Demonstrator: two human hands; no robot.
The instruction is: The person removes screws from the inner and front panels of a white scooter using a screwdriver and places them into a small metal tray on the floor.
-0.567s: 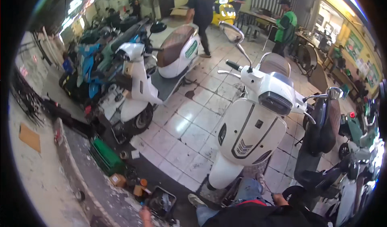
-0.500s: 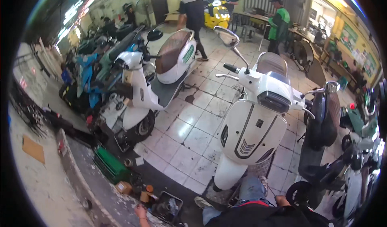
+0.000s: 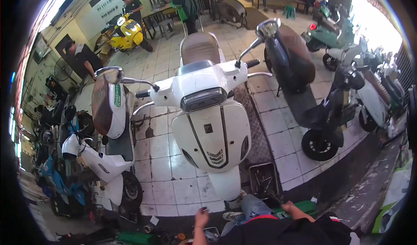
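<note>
One right hand [image 3: 289, 208], bare, shows low in the head view, its grip closed around a dark, slim tool [image 3: 275, 199] that slants away and leftward. Just beyond the tool, a black rectangular tray [image 3: 250, 175] carries loose dark metal pieces [image 3: 261, 182]. The bare left hand [image 3: 201, 219] is near the rounded white fender [image 3: 226, 184] of the white, brown-seated scooter [image 3: 211, 136]; whether its grip is spread or pressed together I cannot tell. A bright green case [image 3: 305, 207] shows beside the right hand, partly hidden.
</note>
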